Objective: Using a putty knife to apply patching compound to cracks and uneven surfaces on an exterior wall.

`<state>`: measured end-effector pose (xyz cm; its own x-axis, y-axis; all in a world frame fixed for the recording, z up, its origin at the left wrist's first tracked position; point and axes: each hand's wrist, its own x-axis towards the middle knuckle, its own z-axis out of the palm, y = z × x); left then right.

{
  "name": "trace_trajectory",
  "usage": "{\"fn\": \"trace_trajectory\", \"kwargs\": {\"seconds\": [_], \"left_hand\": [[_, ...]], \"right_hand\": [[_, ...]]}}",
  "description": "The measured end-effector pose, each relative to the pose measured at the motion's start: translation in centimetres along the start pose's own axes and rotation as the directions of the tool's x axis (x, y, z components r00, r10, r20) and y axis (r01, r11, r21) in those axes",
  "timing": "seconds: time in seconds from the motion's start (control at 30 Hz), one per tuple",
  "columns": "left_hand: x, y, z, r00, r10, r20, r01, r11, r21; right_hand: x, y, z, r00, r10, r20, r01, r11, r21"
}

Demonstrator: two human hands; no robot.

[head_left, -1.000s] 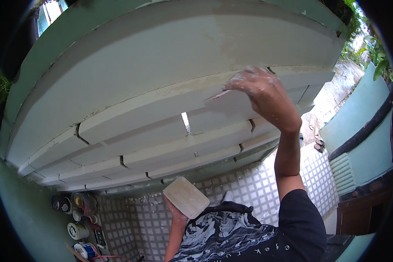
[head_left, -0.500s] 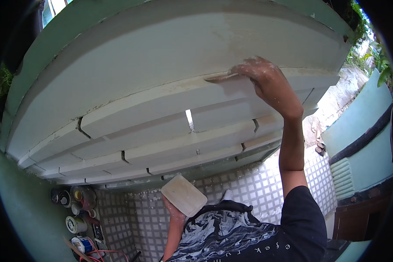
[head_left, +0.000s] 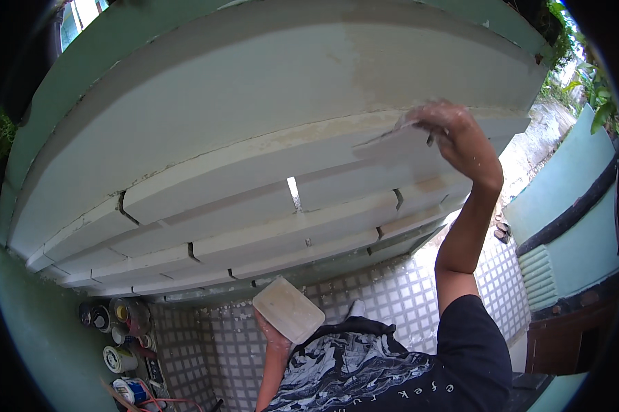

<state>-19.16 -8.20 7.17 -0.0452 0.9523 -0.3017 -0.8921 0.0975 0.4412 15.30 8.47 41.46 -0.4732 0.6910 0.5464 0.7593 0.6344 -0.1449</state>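
My right hand (head_left: 454, 127), dusted with white, is raised in front of the pale wall (head_left: 268, 75). Its fingers are closed on a thin, flat scraper (head_left: 378, 140), seen nearly edge-on and a little blurred. The blade hangs beside the upper ledge (head_left: 254, 151); whether it touches cannot be told. Low in front of my body, my left hand (head_left: 274, 335) grips a cream rectangular plastic tub (head_left: 289, 310) from its left side. Part of those fingers is hidden beneath the tub. A damp-looking beige patch (head_left: 381, 65) marks the wall above the ledge.
Stepped white ledges with dark gaps run across the wall below my right hand. Paint cans (head_left: 119, 358) and jars stand at the lower left along a green wall (head_left: 35, 323). White crumbs lie on the checked tile floor (head_left: 392, 288). Sandals (head_left: 502, 232) are at the right.
My right hand has moved right and slightly down with the scraper, whose blade has come away from the ledge's top edge. The left hand and tub stay almost where they were.
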Motion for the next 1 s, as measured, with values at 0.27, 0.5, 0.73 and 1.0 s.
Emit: {"fn": "trace_trajectory", "kwargs": {"seconds": [0.27, 0.5, 0.73, 1.0], "left_hand": [[-0.1, 0.6, 0.5, 1.0, -0.021, -0.004, 0.021, 0.999, 0.042], [0.2, 0.3, 0.3, 0.999, -0.047, 0.009, 0.047, 0.999, -0.022], [0.4, -0.4, -1.3, 1.0, -0.003, 0.016, 0.002, 1.0, 0.029], [0.2, -0.6, -0.4, 1.0, -0.006, 0.029, 0.004, 0.999, 0.045]], "right_hand": [[1.0, 1.4, -1.0, 1.0, 0.014, -0.011, -0.014, 1.0, 0.0], [1.3, 4.2, -1.3, 0.995, -0.038, -0.095, 0.022, 0.986, -0.166], [0.9, 4.4, -2.8, 0.991, 0.074, -0.111, -0.077, 0.997, -0.023], [-0.8, 4.7, -3.3, 0.989, 0.146, -0.033, -0.149, 0.982, -0.117]]}}
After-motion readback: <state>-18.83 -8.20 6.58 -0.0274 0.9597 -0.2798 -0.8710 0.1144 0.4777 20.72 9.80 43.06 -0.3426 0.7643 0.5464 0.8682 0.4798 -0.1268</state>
